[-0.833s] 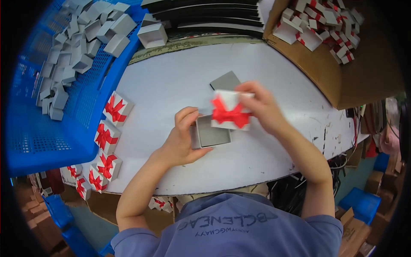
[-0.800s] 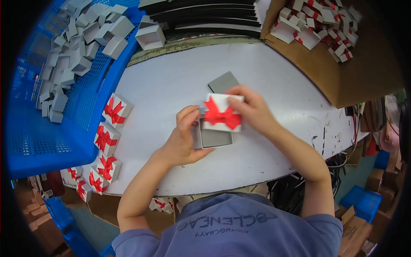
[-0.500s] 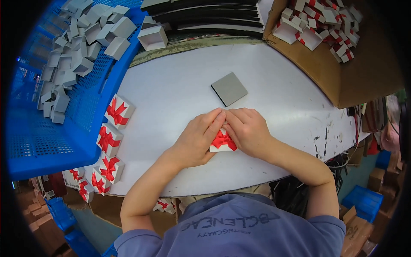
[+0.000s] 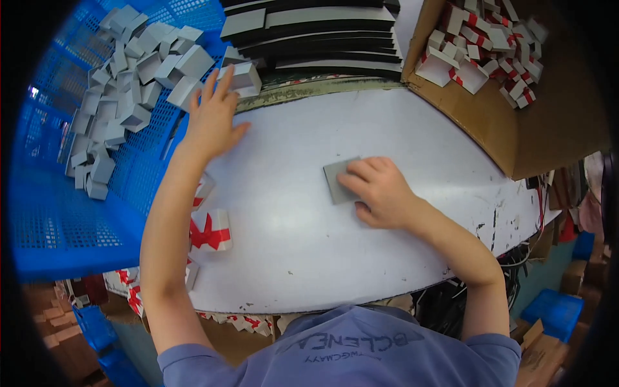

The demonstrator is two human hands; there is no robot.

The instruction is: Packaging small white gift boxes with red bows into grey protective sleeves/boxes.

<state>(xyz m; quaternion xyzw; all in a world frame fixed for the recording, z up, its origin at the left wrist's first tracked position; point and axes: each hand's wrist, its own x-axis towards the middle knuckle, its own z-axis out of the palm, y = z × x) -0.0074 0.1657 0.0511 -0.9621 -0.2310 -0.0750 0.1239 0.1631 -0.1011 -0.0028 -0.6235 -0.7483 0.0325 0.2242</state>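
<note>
My left hand (image 4: 215, 119) reaches over the back left of the table with its fingers spread and nothing in it. Just beyond its fingertips lies an open grey-white box half (image 4: 246, 80). My right hand (image 4: 382, 193) is closed on the right side of a flat grey square pad (image 4: 336, 185) on the white table, hiding part of it. Along the table's left side, a white gift box with a red ribbon bow (image 4: 219, 231) stands beside my left forearm. More such boxes are partly hidden behind that arm.
A blue plastic basket (image 4: 77, 258) full of grey-white box halves stands at left. Stacked dark-edged sheets (image 4: 316, 48) lie at the back. A cardboard carton (image 4: 477, 129) at back right holds white pieces with red ribbon. The white tabletop (image 4: 284, 226) curves near my body.
My hands have parted from the ribboned box, which now sits among those at left. My left hand has moved far left and back. The pad has come nearer, under my right hand.
</note>
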